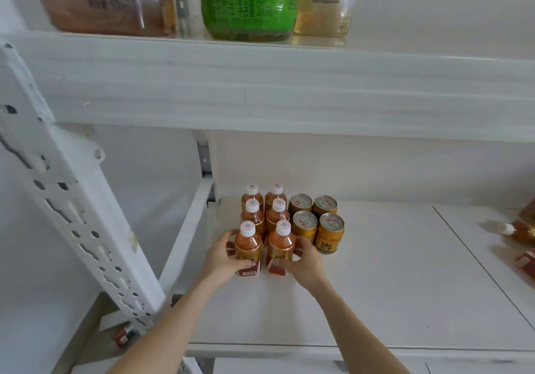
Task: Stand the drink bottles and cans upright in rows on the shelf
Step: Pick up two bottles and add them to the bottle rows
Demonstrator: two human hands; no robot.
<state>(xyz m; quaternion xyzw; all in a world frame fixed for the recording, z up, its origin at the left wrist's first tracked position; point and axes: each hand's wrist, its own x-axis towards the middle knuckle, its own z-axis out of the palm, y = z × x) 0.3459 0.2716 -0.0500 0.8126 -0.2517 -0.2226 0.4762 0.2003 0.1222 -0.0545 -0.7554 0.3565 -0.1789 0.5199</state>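
While two rows of bottles are standing three deep at the left of the shelf (376, 286), the left hand (224, 258) is gripping the left front bottle (247, 246) round its lower body. The right hand (304, 260) is gripping the right front bottle (280, 247) the same way. Both bottles are standing upright, just beside four cans (330, 233) that are standing in a square. In my judgement the step is calling for squaring these two with the pairs behind and matching the gaps, then easing the fingers outward and drawing the hands back low. The right hand is needing care around the near can, since its fingers are lying against it or just short of it — which, I cannot tell. The fingertips behind both bottles are being hidden by the bottles themselves. At the right edge a lying bottle (518, 230) is being cut off by the frame — and the red-labelled shapes near it are showing too little to identify.
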